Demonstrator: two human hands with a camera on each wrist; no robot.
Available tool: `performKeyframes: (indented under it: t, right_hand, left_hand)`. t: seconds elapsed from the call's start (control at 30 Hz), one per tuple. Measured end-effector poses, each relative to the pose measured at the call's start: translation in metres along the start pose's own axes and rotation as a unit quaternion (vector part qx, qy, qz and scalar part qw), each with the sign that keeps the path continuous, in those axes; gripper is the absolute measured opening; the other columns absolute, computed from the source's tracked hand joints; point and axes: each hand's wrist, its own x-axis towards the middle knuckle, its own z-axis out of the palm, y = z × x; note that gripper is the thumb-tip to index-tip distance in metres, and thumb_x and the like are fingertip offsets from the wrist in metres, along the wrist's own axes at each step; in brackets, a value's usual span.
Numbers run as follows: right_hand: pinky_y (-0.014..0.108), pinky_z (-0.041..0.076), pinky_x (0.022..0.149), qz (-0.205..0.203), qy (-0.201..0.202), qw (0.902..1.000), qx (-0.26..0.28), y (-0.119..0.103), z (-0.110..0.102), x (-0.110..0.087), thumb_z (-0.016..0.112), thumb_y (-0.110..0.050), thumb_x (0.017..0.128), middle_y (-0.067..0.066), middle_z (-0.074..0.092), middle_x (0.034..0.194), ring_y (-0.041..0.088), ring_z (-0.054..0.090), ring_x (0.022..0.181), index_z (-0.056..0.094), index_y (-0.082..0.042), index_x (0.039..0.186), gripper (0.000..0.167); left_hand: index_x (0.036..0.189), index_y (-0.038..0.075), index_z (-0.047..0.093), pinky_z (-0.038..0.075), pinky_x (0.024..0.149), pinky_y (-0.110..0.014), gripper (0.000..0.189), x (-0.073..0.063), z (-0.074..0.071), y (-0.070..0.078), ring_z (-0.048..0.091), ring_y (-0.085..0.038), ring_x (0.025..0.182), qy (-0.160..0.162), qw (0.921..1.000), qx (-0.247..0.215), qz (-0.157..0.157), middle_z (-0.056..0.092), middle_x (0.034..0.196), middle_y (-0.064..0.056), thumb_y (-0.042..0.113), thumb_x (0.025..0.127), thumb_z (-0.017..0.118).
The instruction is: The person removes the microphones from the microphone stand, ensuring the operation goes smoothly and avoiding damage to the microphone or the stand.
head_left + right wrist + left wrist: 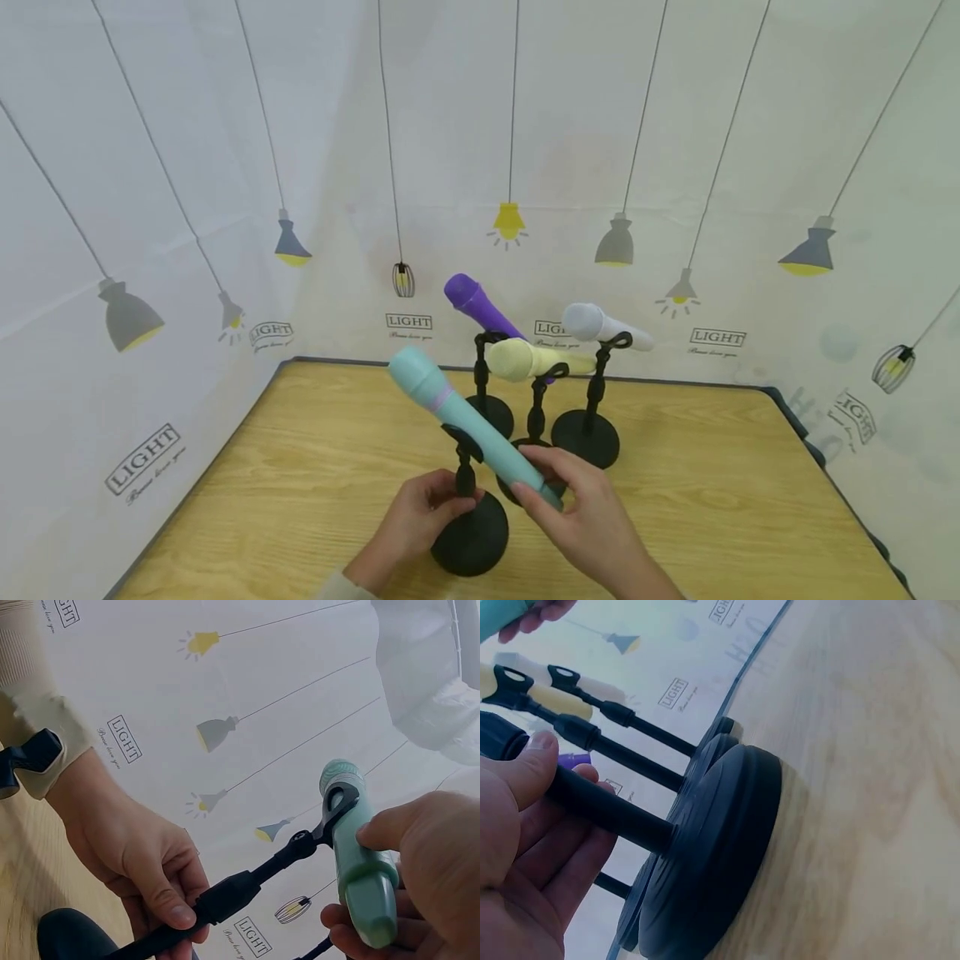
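A turquoise microphone slants across the middle of the head view, its head toward the upper left. My right hand grips it near the tail end, thumb on one side and fingers on the other. The microphone lies in the clip of a black desktop microphone stand, as the right wrist view shows. With thumb and fingers my left hand holds that stand's pole. The stand's round base is on the table, nearest to me.
Behind, a purple microphone, a pale yellow microphone and a white microphone sit tilted on black stands, close together. The wooden table ends at a wall covering printed with lamps.
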Motion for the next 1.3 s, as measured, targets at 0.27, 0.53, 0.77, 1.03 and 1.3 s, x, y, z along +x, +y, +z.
performKeyframes:
  t: [0.27,0.53,0.77,1.03,1.3]
  right_hand:
    - [0.026,0.060,0.079,-0.033,0.005,0.9994,-0.007,-0.005,-0.006,0.001,0.082,-0.017,0.098,-0.003,0.077,0.110,0.002,0.065,0.090,0.075,-0.010,0.129,0.033]
    - [0.027,0.061,0.080,-0.074,0.001,0.9972,-0.014,-0.011,-0.011,0.005,0.082,-0.017,0.098,-0.001,0.079,0.117,0.003,0.068,0.094,0.074,-0.007,0.129,0.034]
    - [0.029,0.062,0.084,-0.097,-0.002,0.9950,-0.027,-0.020,-0.016,0.010,0.083,-0.019,0.098,-0.003,0.078,0.120,0.004,0.070,0.098,0.074,-0.013,0.131,0.035]
    - [0.030,0.062,0.084,-0.110,-0.003,0.9930,-0.043,-0.030,-0.015,0.019,0.084,-0.021,0.096,-0.004,0.078,0.122,0.006,0.070,0.099,0.074,-0.016,0.131,0.037]
    - [0.031,0.061,0.083,-0.112,-0.012,0.9925,-0.048,-0.036,-0.013,0.024,0.086,-0.022,0.095,0.000,0.078,0.125,0.011,0.072,0.101,0.074,-0.016,0.133,0.040]
  left_hand:
    - [0.115,0.010,0.078,0.060,0.095,-0.021,0.018,-0.007,0.007,0.004,0.077,-0.007,0.106,-0.017,0.9997,0.006,0.020,0.082,0.115,-0.008,0.022,0.101,0.078]
    - [0.114,0.011,0.079,0.060,0.094,-0.021,0.017,-0.013,0.016,0.010,0.076,-0.005,0.106,-0.027,0.9995,-0.002,0.017,0.083,0.113,-0.007,0.020,0.099,0.079]
    - [0.111,0.010,0.079,0.060,0.093,-0.022,0.017,-0.014,0.026,0.011,0.077,-0.005,0.104,-0.031,0.9987,-0.001,0.039,0.083,0.111,-0.009,0.020,0.098,0.081]
    - [0.110,0.012,0.080,0.060,0.091,-0.021,0.015,-0.017,0.032,0.014,0.077,-0.005,0.103,-0.034,0.9988,0.004,0.035,0.084,0.109,-0.006,0.021,0.098,0.081]
    - [0.109,0.015,0.081,0.060,0.091,-0.021,0.012,-0.016,0.037,0.016,0.077,-0.006,0.103,-0.047,0.9987,-0.006,0.020,0.083,0.110,-0.002,0.022,0.099,0.080]
